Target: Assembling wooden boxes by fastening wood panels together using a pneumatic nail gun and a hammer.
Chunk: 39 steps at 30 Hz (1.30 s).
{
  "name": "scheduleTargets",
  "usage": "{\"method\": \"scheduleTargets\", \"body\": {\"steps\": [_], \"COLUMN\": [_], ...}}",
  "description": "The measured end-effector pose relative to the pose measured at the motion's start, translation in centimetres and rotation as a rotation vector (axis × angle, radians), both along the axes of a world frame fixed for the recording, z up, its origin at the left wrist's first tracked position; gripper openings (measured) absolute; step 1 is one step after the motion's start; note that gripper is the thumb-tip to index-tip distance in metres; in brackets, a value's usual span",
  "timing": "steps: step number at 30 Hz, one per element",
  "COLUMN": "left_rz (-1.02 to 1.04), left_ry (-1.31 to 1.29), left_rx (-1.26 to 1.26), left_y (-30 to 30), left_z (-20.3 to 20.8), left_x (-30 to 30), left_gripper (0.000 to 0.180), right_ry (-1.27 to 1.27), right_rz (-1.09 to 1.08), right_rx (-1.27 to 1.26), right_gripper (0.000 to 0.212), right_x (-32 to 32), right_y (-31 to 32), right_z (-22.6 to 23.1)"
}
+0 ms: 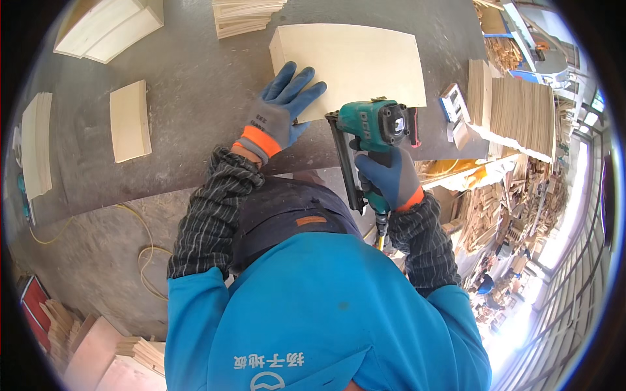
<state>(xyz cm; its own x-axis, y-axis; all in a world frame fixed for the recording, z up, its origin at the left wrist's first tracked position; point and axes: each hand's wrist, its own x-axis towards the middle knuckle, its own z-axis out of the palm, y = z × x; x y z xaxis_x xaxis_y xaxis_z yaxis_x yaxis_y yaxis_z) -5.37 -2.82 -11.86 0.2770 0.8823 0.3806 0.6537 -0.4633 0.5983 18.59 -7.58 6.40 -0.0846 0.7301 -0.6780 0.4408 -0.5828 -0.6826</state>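
Observation:
A pale wooden box [352, 62] lies on the dark worktable, its broad flat panel facing up. My left hand [280, 111], in a blue and grey work glove with an orange cuff, rests on the box's left near corner, fingers spread. In my right hand [394, 173], gloved the same way, is a green pneumatic nail gun [368, 124] with a black magazine, gripped by its handle. The gun's head is at the box's near edge; whether its nose touches the wood cannot be made out. An air hose fitting hangs from the handle's base.
The dark worktable [189, 72] carries stacked thin boards [129, 120], another pile [38, 146] farther left, and boxes [107, 29] at the far left. Small cartons [454, 107] lie right of the box. Tall board stacks [521, 114] stand beyond. A yellow hose [147, 260] loops over the floor.

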Motion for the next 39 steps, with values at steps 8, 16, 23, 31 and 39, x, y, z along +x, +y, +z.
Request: {"method": "scheduleTargets", "body": {"steps": [8, 16, 23, 31, 39], "left_rz": [-0.010, 0.017, -0.011, 0.013, -0.011], "left_ry": [-0.023, -0.002, -0.025, -0.011, 0.009], "left_rx": [-0.018, -0.021, 0.003, -0.012, -0.030], "left_y": [0.1, 0.1, 0.1, 0.0, -0.1], "left_z": [-0.3, -0.3, -0.2, 0.1, 0.2], "left_x": [0.2, 0.2, 0.1, 0.1, 0.1], "left_gripper": [0.086, 0.085, 0.087, 0.089, 0.087], "right_ry": [-0.026, 0.016, 0.022, 0.036, 0.045], "right_rz": [-0.034, 0.003, -0.155, -0.205, -0.206], "right_rx": [-0.030, 0.009, 0.061, 0.044, 0.023], "right_gripper": [0.039, 0.037, 0.041, 0.041, 0.037], "right_x": [-0.2, 0.6, 2.8, 3.3, 3.4], "right_y": [-0.1, 0.0, 0.1, 0.1, 0.3], "right_z": [0.1, 0.4, 1.1, 0.0, 0.0]}}
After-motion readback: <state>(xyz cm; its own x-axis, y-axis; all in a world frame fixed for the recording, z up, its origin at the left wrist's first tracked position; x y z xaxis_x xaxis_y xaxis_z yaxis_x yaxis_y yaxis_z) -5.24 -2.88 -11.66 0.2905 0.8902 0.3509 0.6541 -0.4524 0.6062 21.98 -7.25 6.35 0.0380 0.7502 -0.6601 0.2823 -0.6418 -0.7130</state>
